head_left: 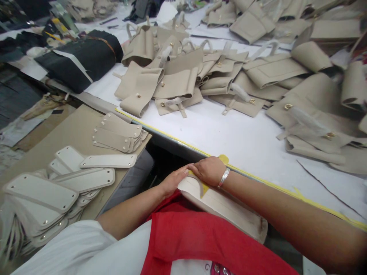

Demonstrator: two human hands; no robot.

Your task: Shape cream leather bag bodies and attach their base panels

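A long pale beige leather-like panel (226, 210), rounded at its far right end, lies across the lap in front of the red apron (200, 233). My left hand (175, 180) is closed at the panel's near-left end, fingers against its top edge. Right beside it, my right hand (210, 170) is a fist around a flat yellow piece (204, 189), which shows on both sides of the fist. Its exact kind is unclear. The yellow piece rests over the panel, and the two hands touch. My fingers partly hide the panel's end.
Several beige bag bodies (177, 82) with gold fittings cover the white table (218, 133), edged in yellow tape. On the left, a cardboard-coloured board (71, 126) carries stacked beige strips (117, 133) and white-faced panels (43, 191). A black roll (83, 57) lies at the table's left.
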